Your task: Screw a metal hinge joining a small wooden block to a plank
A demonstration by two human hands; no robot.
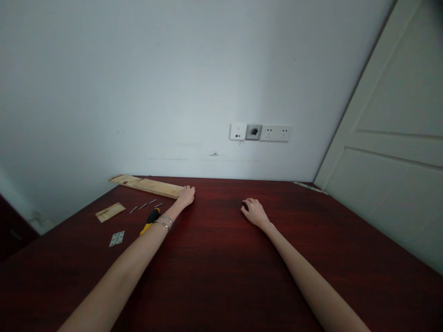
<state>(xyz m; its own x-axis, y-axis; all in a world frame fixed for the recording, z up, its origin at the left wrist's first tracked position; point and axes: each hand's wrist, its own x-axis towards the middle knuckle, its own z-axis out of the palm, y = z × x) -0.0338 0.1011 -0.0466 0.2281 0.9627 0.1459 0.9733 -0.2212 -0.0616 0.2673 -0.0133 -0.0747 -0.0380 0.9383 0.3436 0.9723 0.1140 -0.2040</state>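
Observation:
My left hand [187,195] is closed around the right end of a long pale wooden board [152,185], which lies slantwise at the back left of the table. Over the bare tabletop to the right rests my right hand [255,212], its fingers loosely curved and apart, holding nothing I can see. Under my left wrist, partly hidden, is a yellow-and-black handled tool [152,217]. Left of it lie several screws or nails [143,206], too small to tell which. A short wooden piece [110,212] and a metal hinge [116,238], opened flat, are farther left.
The dark red wooden table [214,267] meets a white wall [173,83] at its back edge. Wall sockets [276,133] sit above it. A thin patterned strip [309,187] lies at the back right corner, beside a white panelled door [391,152].

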